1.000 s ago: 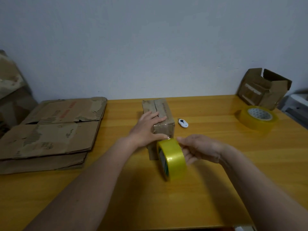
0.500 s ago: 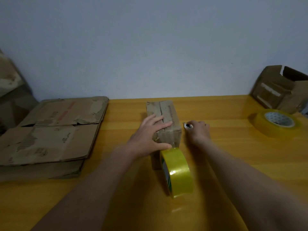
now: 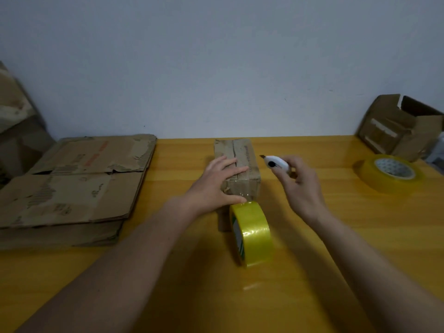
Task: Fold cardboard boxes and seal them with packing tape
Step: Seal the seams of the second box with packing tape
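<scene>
A small closed cardboard box lies on the yellow table, mid-back. My left hand presses flat on its top and near edge, fingers spread. A yellow tape roll stands on edge just in front of the box; a clear strip seems to run from it up the box's near face. My right hand hovers right of the box, holding a small white cutter with its blade tip pointing left toward the box.
A stack of flattened cardboard boxes fills the table's left side. A second, flat-lying tape roll sits at the right, with an open cardboard box behind it against the wall. More cardboard leans at the far left.
My right hand let go of the tape roll, reached to the cutter beside the box, and has lifted it off the table. The left hand stayed on the box.
</scene>
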{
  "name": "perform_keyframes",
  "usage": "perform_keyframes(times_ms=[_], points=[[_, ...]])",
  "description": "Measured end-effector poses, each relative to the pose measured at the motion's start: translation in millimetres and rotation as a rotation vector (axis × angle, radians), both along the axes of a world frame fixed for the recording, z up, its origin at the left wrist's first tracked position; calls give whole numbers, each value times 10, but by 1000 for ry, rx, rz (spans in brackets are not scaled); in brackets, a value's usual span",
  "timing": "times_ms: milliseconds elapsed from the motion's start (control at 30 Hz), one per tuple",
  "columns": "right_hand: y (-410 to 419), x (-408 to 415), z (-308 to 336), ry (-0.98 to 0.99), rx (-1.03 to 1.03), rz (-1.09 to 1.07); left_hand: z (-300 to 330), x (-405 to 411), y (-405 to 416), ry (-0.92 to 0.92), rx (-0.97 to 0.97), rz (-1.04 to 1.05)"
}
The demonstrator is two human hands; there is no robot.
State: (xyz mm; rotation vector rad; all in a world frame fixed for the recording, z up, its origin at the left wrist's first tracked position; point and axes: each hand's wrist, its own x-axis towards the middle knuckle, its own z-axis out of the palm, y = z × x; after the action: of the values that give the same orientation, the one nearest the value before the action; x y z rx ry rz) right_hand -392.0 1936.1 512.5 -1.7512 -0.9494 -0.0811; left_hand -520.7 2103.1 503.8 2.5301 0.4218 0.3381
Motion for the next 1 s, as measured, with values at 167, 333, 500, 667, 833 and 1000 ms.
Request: perform_keyframes(times_ms=[167,333,500,667,833,1000], points=[[28,-291,0,-106,-209,233,65,-91,-326,-174,-157,297],[35,-328,-6,-83,-209,195,-120,-212,-707,-372,-903,781],[21,-323,59,-32,-207,189,-116,-163,-742,-244,-1262,651],[-82,-358,95,-170,-241,119,-146,-116,-727,-333,-1273,637],[-94,-399,28,-346,-343,96,-175,-99,-704,-390,-1314,643],[-49,-466,95,-415,-347,148,-185,-78,-704,-376,-1312,652]])
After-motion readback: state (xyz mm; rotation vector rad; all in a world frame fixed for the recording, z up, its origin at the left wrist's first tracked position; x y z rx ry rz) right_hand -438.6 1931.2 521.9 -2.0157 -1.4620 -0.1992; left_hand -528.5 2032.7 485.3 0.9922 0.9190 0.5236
